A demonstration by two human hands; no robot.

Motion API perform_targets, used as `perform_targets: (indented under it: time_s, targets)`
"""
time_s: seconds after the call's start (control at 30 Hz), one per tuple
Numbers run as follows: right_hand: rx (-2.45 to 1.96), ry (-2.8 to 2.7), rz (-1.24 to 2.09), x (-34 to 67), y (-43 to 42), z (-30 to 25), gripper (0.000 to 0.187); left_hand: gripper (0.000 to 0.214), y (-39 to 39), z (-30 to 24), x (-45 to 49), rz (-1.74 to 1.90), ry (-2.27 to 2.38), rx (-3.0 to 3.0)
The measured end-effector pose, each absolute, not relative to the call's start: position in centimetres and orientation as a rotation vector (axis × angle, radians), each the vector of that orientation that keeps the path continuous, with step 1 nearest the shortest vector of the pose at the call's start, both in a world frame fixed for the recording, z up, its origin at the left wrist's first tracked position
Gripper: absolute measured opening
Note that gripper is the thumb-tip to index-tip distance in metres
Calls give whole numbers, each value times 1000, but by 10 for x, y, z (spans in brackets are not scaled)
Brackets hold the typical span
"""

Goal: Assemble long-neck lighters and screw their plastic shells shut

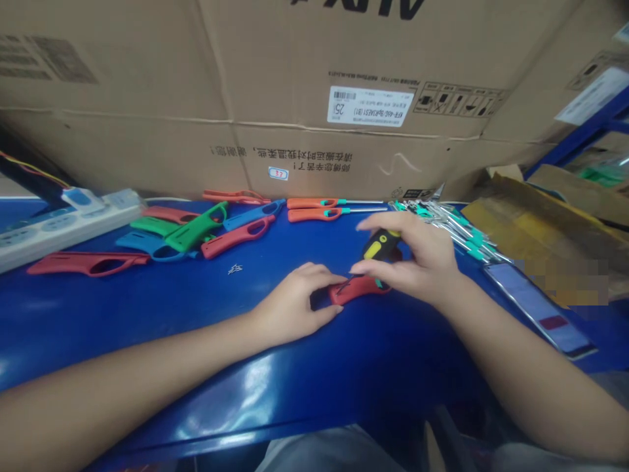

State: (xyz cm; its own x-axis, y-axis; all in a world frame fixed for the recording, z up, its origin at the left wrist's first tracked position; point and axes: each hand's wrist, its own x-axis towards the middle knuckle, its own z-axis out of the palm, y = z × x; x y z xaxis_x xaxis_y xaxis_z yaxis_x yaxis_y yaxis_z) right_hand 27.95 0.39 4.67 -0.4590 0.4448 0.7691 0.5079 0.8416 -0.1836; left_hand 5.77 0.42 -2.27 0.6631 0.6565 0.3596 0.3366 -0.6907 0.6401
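The left hand [293,305] clamps its fingers on the red casing [361,287] at its three o'clock. The right hand [426,259] has fingers wrapped around the screwdriver [376,247], at the casing's one o'clock.

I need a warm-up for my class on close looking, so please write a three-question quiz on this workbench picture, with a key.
1. How many orange handles with silver rods lie by the cardboard?
2. True or false: the phone lies nearer the right hand than the power strip does.
3. Fill in: the left hand grips a red handle; the right hand holds a black-and-yellow ____.

Key: 1. Two. 2. True. 3. Screwdriver.
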Motion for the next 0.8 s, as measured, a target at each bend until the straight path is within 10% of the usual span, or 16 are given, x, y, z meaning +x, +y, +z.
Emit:
perform_targets:
  time_s: [0.13,0.33,0.5,0.67,0.8]
  targets:
    - [-764,-2179,400,278,0,48,46,34,3,-23,56,766,744,2333]
    - [-661,-2102,-136,275,-3,51,41,34,3,-20,58,804,662,2324]
    - [-731,-2163,347,274,-7,53,44,33,3,-18,57,765,647,2321]
    - [-597,-2101,-216,274,-5,50,42,33,3,-18,57,783,649,2340]
    - [-720,-2132,90,271,-6,49,46,33,4,-19,57,737,638,2336]
